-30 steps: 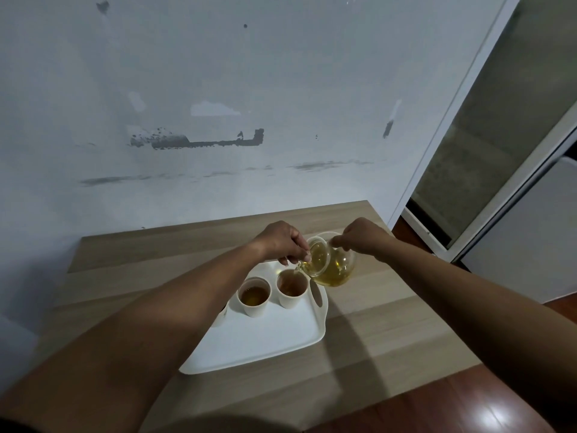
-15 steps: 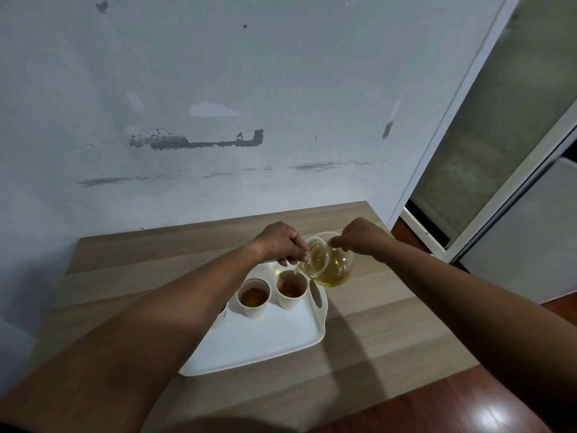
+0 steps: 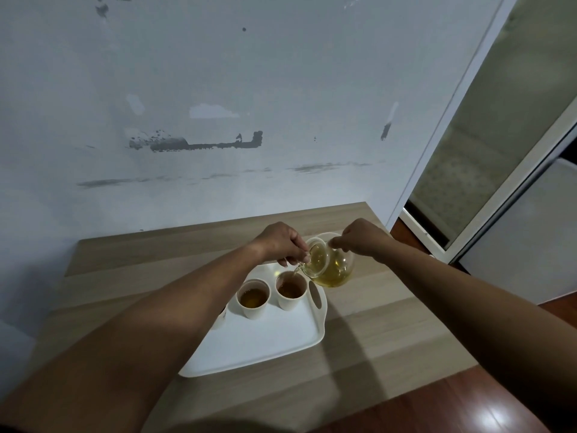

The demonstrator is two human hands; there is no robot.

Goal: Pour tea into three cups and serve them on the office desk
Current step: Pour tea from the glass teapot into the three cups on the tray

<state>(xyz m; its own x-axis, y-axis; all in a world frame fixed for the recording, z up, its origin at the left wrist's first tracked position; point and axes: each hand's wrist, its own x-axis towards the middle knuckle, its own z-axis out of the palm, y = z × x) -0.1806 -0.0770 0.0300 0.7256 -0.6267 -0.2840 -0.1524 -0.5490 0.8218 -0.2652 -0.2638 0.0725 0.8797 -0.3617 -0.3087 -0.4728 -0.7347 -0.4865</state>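
Wooden desk [image 3: 390, 323] against wall, right hand [image 3: 362, 240] grip closed on tilted teapot [image 3: 331, 264] – left hand [image 3: 281, 242] pinching its lid.

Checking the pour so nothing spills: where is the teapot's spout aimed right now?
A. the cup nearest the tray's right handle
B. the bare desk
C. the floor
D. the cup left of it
A: the tilted teapot sends tea into the right cup, beside the tray handle.

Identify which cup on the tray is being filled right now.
The right-hand cup, beside the tray's handle slot: the teapot's spout is tipped over it. The cup to its left merely holds tea.
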